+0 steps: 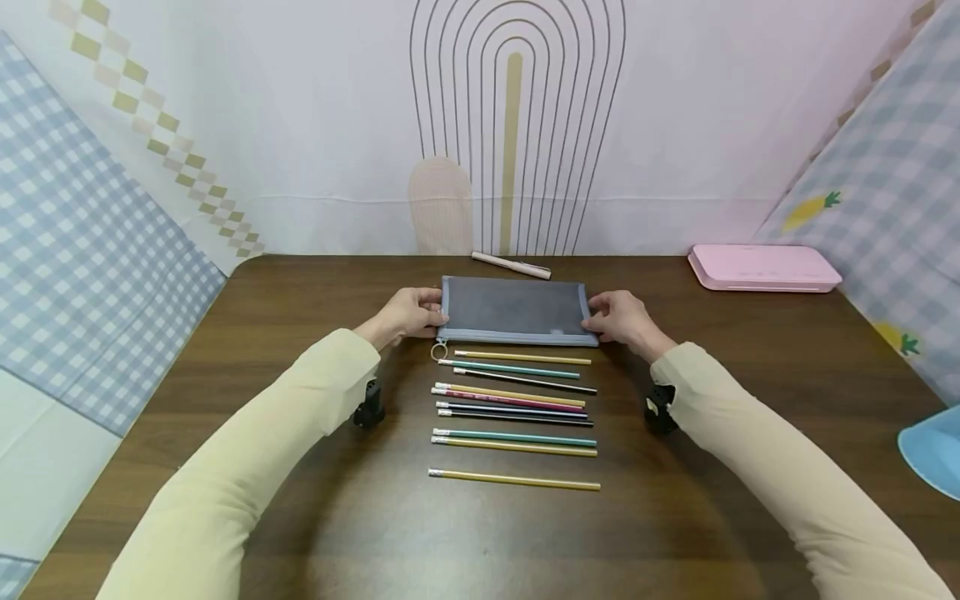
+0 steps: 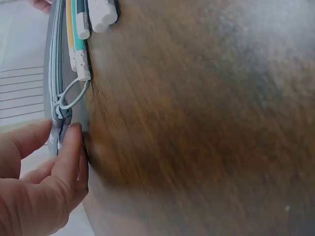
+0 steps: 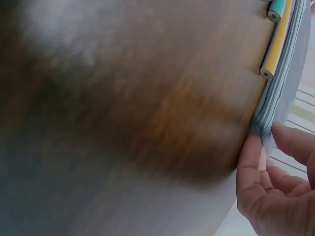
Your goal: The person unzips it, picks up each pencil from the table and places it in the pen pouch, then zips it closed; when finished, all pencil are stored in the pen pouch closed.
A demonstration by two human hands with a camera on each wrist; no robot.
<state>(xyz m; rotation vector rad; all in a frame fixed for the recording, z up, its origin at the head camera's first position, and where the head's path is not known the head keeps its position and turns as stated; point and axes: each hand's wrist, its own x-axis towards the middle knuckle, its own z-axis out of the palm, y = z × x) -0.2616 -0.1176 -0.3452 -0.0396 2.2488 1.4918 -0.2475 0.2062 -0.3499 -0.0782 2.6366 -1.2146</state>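
A flat grey zip pouch with blue-grey edging lies toward the back of the table, its zip side facing me. My left hand pinches its left end between thumb and fingers, close to the zip pull's ring. At the opposite end, my right hand pinches the right edge; the right wrist view shows thumb and fingertips on the zip corner. Just in front of the pouch, several pencils in yellow, teal, black and dark pink lie roughly parallel, eraser ends to the left.
Behind the pouch lies a pale pen. A pink case sits at the back right, and a light blue object shows at the right edge. A patterned cloth hangs along the table's back edge.
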